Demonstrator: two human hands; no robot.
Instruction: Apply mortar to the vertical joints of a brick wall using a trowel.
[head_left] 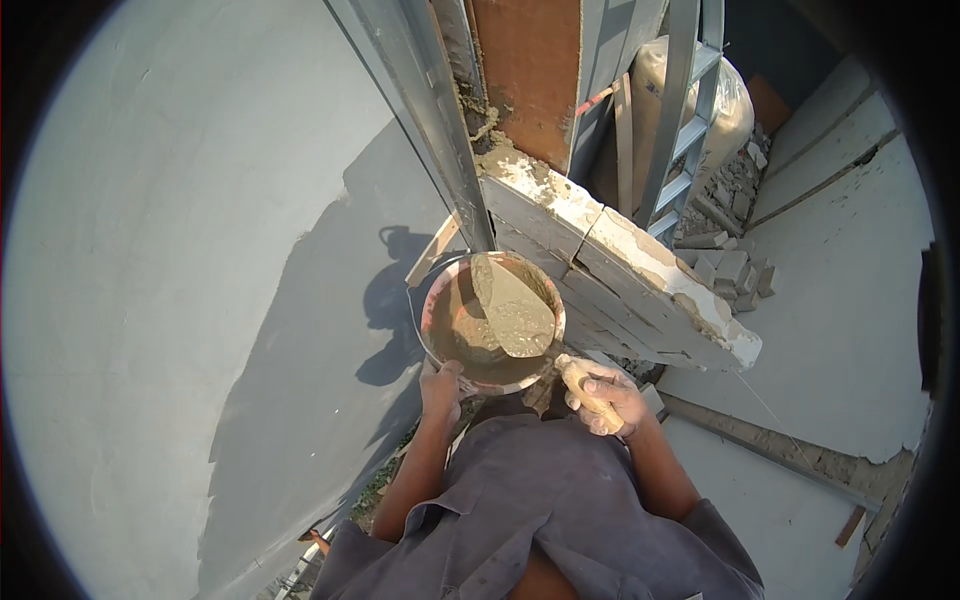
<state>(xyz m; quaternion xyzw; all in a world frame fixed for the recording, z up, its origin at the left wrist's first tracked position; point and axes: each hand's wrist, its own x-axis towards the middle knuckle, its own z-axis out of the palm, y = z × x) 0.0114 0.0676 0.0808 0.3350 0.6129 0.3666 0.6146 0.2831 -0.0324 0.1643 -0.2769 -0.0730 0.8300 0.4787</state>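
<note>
A round bucket (pixel 438 340) of wet grey-brown mortar is in front of my body at the centre, with a wire handle at its left side. My left hand (pixel 440 393) is closed on the bucket's near left rim. My right hand (pixel 605 398) grips the wooden handle of a trowel (pixel 515 310). The trowel's blade lies over the inside of the bucket, coated with mortar. Just beyond the bucket stands a short block wall (pixel 645 280) with a rough, patchy white top.
A smooth grey wall (pixel 180 250) fills the left. A metal channel (pixel 440 130) rises behind the bucket, beside a brown board (pixel 520 70). An aluminium ladder (pixel 685 130), large sack (pixel 735 115) and rubble (pixel 735 270) stand back right, near pale slabs (pixel 820 320).
</note>
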